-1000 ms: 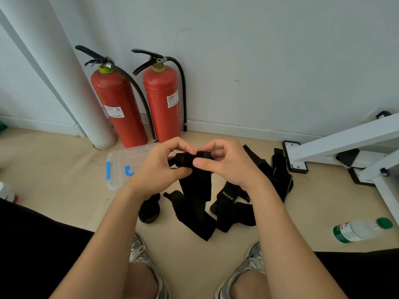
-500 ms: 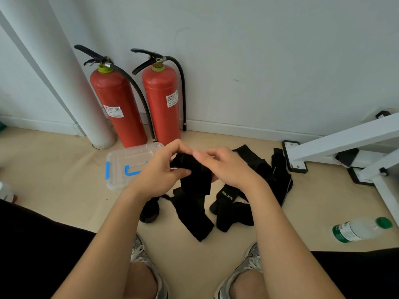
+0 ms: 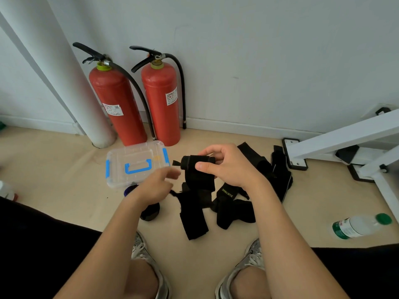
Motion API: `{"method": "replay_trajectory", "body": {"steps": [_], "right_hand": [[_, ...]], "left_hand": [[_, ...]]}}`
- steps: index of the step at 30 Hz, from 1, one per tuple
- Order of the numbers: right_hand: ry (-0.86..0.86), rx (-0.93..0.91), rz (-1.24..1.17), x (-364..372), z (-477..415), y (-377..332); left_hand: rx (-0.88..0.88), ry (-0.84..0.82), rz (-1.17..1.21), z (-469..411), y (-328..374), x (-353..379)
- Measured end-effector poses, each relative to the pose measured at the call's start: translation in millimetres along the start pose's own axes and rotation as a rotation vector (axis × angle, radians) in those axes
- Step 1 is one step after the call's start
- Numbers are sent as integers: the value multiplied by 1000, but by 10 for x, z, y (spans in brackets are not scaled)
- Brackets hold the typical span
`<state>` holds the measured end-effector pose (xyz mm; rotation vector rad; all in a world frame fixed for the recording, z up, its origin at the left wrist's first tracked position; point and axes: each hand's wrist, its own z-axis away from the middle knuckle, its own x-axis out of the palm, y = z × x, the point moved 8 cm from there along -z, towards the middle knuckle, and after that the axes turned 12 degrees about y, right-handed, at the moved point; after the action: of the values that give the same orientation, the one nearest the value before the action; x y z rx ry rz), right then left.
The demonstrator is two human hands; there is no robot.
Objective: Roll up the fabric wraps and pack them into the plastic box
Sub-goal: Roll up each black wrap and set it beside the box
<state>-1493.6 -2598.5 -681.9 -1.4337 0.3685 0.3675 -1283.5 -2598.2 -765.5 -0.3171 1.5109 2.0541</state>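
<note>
- Fingers (image 3: pixel 210 151) and thumb of the right hand (image 3: pixel 233 169), at the centre of the frame, pinch a half-rolled black fabric wrap (image 3: pixel 190 164). The grip likely keeps the coil tight so it cannot spring loose.
- Its unrolled tail hangs from the coil to the floor (image 3: pixel 64 180) at lower centre, slack left to wind in.
- Left hand (image 3: pixel 155 187), just below and left of the roll, is off the fabric. Its fingers are blurred but look loosely bent and hold nothing.
- Clear plastic box (image 3: pixel 121 169) with blue latches sits on the floor left of centre, lid on, within easy reach for packing.
- Loose wraps (image 3: pixel 235 212) lie heaped below and to the right of the hands.
- One small finished roll (image 3: pixel 150 213) rests beside the left wrist, apparently waiting to be packed.
</note>
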Motion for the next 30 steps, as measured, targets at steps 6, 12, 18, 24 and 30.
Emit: {"method": "replay_trajectory", "body": {"steps": [6, 12, 18, 24, 30], "right_hand": [[-8, 32, -2, 20, 11, 95], [3, 37, 5, -2, -7, 143], [40, 36, -17, -32, -25, 134], [30, 31, -62, -12, -28, 122], [20, 27, -84, -12, -25, 118]], "left_hand": [[38, -133, -64, 90, -287, 382], [170, -136, -151, 59, -168, 448], [122, -72, 27, 87, -94, 458], [92, -17, 230, 186, -39, 609], [175, 109, 283, 226, 72, 646]]}}
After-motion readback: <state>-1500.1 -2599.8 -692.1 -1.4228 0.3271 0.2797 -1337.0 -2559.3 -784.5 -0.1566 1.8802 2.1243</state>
